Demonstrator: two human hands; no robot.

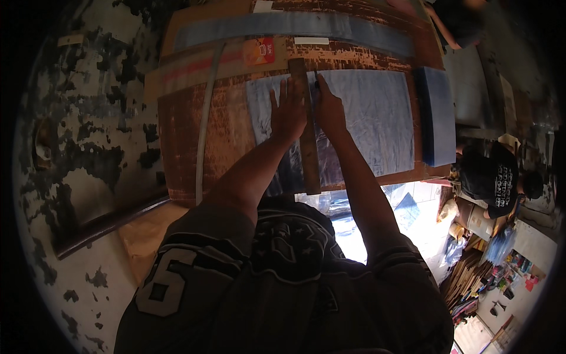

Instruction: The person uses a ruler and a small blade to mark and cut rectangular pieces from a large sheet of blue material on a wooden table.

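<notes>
A pale blue translucent plastic sheet (380,121) lies on a worn brown tabletop. Across it, running away from me, rests a long dark straightedge (309,156). My left hand (289,115) is pressed flat with its fingers spread, on the sheet at the straightedge's left side and touching its edge. Just right of the straightedge, my right hand (331,112) is closed around a thin dark tool (316,84), its index finger stretched along it. The tool looks like a cutter, but most of it is hidden in the hand.
A stack of blue sheets (435,118) stands at the table's right edge. A long blue strip (295,26), a red-and-orange packet (259,51) and a pale narrow strip (207,124) lie on the table. Another person (489,177) is at the right; part of someone (454,23) shows far right.
</notes>
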